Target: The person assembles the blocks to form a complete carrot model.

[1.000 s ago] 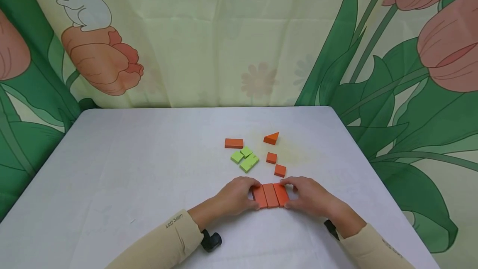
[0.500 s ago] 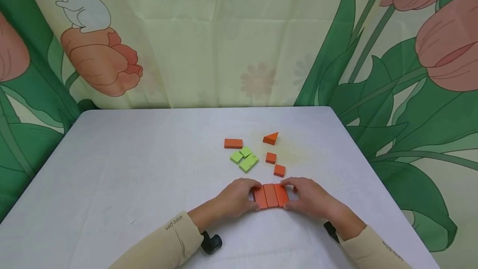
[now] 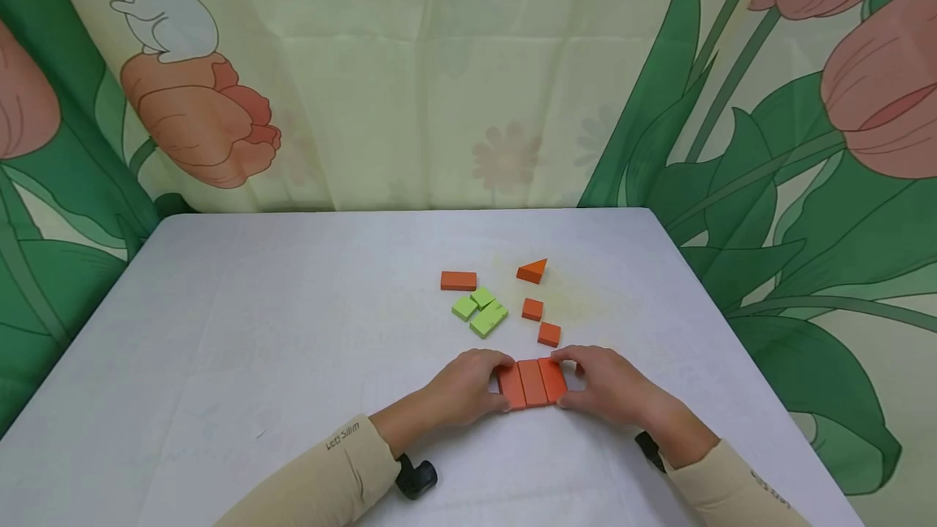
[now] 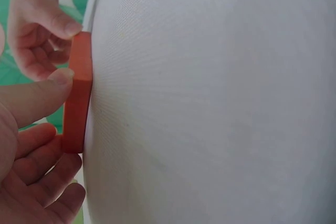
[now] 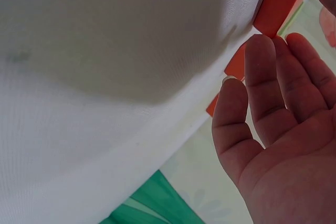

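Orange blocks (image 3: 532,382), three in a row, pinched between left hand (image 3: 461,387) and right hand (image 3: 613,385)

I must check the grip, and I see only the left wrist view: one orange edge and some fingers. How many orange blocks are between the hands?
Observer: Three orange blocks lie side by side, flat on the white table.
Operator: Is the right hand also on them?
Observer: Yes, the right hand holds the right end; the left hand holds the left end.
Operator: Are other blocks near?
Observer: Beyond the row lie two small orange squares, an orange triangle, an orange rectangle and some green pieces.
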Demonstrator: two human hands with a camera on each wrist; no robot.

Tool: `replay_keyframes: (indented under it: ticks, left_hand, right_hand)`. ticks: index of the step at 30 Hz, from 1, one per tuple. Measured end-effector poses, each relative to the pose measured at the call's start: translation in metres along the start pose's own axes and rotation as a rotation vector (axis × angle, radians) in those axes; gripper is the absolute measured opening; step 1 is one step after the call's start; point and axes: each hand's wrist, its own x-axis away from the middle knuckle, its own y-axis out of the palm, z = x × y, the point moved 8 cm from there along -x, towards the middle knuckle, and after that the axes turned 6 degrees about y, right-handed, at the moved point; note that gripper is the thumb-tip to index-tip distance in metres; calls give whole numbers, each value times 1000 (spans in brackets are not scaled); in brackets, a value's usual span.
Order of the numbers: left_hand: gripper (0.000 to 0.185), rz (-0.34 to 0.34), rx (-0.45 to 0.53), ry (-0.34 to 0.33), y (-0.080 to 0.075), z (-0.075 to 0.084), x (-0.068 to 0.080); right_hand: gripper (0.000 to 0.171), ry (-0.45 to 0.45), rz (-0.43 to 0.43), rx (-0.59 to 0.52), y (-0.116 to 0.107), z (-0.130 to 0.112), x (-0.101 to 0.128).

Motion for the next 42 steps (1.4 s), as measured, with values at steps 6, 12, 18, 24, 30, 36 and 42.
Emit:
replay_keyframes:
  ticks: [6, 12, 18, 24, 30, 36, 42]
  left_hand:
    - [53, 4, -2, 5, -2, 1, 0]
    - [53, 3, -6, 27, -1, 6, -2]
    - [54, 1, -14, 24, 0, 6, -4]
    - [57, -6, 5, 53, -3, 0, -5]
    - [59, 38, 17, 22, -32, -17, -13]
    - [59, 112, -59, -10, -73, -41, -29]
    - [56, 104, -167, 18, -85, -53, -45]
  right_hand:
    - [55, 4, -9, 8, -1, 0, -2]
    - [55, 12, -11, -1, -4, 5, -1]
    - [55, -14, -18, -11, -5, 6, -1]
    - [56, -2, -30, -10, -3, 4, -3]
    - [56, 25, -44, -11, -1, 2, -4]
    - [56, 47, -48, -18, 1, 3, -4]
    - [57, 51, -50, -28, 1, 4, -4]
